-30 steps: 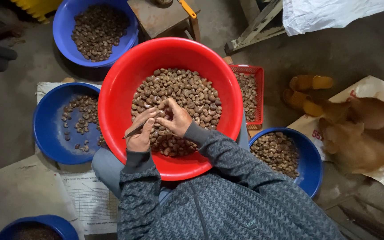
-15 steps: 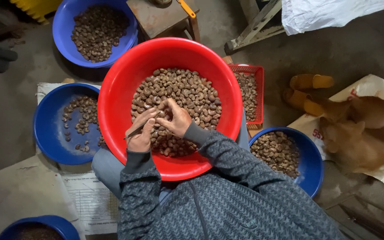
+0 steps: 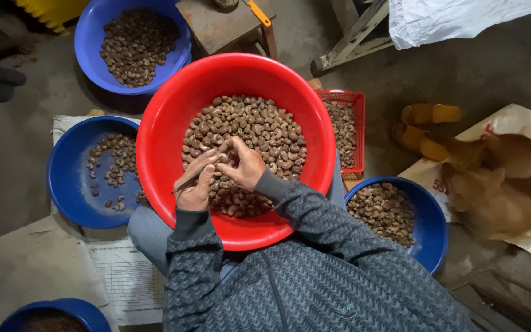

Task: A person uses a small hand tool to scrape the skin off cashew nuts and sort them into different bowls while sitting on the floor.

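Cashew nut (image 3: pixel 225 161), pinched between the fingertips of the right hand (image 3: pixel 245 166), sits just above the heap of nuts (image 3: pixel 247 132) in the big red basin (image 3: pixel 161 123) on the person's lap; it looks small, light and hard-shelled, curved like a kidney, so I judge it apt to roll or slip unless held across its flat sides near the ends, and the kernel inside is probably brittle. The left hand (image 3: pixel 195 187) is closed narrowly round a thin metal pick (image 3: pixel 185 181), its tip pointing toward the nut and its other end sticking out to the left; both hands are close together, fingers nearly touching over the heap.

The heap is brown, matt and loose, likely to shift under a pressing hand; the basin is smooth, glossy plastic with a rolled rim. Around it lie 3 blue plastic bowls: one at the left (image 3: pixel 69 190) with a sparse scatter of nuts, one at the top (image 3: pixel 90 37) well filled, one at the right (image 3: pixel 431 215) beside the patterned grey sleeve (image 3: pixel 314 215). A small red mesh tray (image 3: pixel 342 95) of nuts is tucked behind the basin's right rim; a printed paper sheet (image 3: pixel 124 276) lies on the concrete floor (image 3: pixel 13 141).
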